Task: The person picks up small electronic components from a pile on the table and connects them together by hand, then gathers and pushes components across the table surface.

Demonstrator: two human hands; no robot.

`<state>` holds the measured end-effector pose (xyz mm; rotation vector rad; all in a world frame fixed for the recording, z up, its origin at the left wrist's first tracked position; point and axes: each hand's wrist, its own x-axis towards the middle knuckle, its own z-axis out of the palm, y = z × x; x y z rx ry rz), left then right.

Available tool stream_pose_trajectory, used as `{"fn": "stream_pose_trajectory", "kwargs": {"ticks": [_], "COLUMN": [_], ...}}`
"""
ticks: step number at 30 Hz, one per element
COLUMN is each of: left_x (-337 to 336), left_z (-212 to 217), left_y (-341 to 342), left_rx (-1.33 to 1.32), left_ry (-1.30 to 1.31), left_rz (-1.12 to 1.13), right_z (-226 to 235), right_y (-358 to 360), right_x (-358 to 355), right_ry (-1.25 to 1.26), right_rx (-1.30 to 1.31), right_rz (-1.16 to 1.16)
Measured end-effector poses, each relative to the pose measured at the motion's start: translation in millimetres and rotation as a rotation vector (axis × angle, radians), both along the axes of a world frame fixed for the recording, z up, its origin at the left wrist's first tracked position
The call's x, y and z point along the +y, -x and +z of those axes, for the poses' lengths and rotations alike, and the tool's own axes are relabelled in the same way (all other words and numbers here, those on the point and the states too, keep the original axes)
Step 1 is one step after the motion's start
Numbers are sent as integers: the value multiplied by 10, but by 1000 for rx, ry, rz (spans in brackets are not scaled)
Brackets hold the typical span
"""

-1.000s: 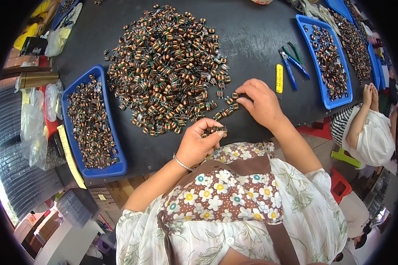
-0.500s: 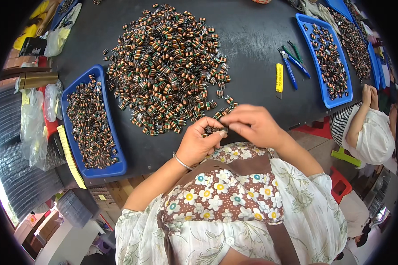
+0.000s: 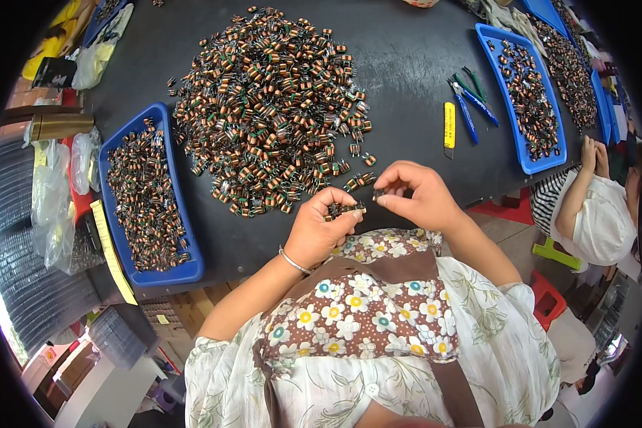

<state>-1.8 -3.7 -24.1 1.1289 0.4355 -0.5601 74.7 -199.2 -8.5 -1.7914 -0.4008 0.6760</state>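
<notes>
Close to my body, at the table's near edge, my left hand (image 3: 324, 222) is closed around several small copper-wound coils (image 3: 344, 210) with dark cores. My right hand (image 3: 419, 198) is a little to the right and apart from it, thumb and forefinger pinched on one small dark coil (image 3: 379, 194), mostly covered by the fingertips. Just beyond both hands a few loose coils (image 3: 360, 181) lie on the black table (image 3: 406, 57). A large heap of the same coils (image 3: 264, 107), copper with green and black parts, rises behind them.
On the left stands a blue tray (image 3: 192, 271) full of coils, with a yellow strip (image 3: 114, 253) beside it. To the right lie a yellow-handled cutter (image 3: 449, 128), blue-handled pliers (image 3: 467, 118) and another blue tray (image 3: 531, 165) of coils. A co-worker's hands (image 3: 595, 153) are at the far right.
My right hand has drawn away from my left hand to the right, with a small coil between its fingertips. The left hand stays in place, holding its coils.
</notes>
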Motion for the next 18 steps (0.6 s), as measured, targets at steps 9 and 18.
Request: {"fn": "stream_pose_trajectory", "kwargs": {"ticks": [9, 18], "left_x": [0, 88], "left_z": [188, 123], "left_y": [-92, -137], "left_rx": [0, 43], "left_ry": [-30, 443], "left_rz": [-129, -82], "right_z": [134, 234], "right_y": [66, -206], "right_x": [83, 50], "right_ry": [-95, -28], "right_rx": [56, -225], "right_rz": [41, 117]}}
